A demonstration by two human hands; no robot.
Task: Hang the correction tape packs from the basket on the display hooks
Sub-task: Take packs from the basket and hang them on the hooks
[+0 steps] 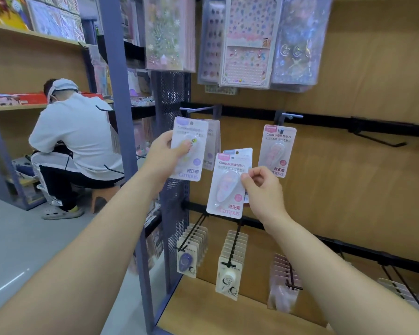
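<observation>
My left hand [163, 153] grips a purple-topped correction tape pack [191, 163] just below the left display hook [196, 108], in front of another pack [212, 143] that hangs there. My right hand [261, 187] pinches a pink-topped pack [228, 187] by its right edge, with a blue-topped pack [240, 153] held behind it. A further pink pack [277, 151] hangs from the right hook [292, 116]. The basket is out of view.
Sticker sheets [247, 42] hang above. An empty black hook [377, 139] juts out at right. Lower hooks carry rows of other carded items [191, 250]. A person in white [70, 141] sits at left beside a purple post [121, 105].
</observation>
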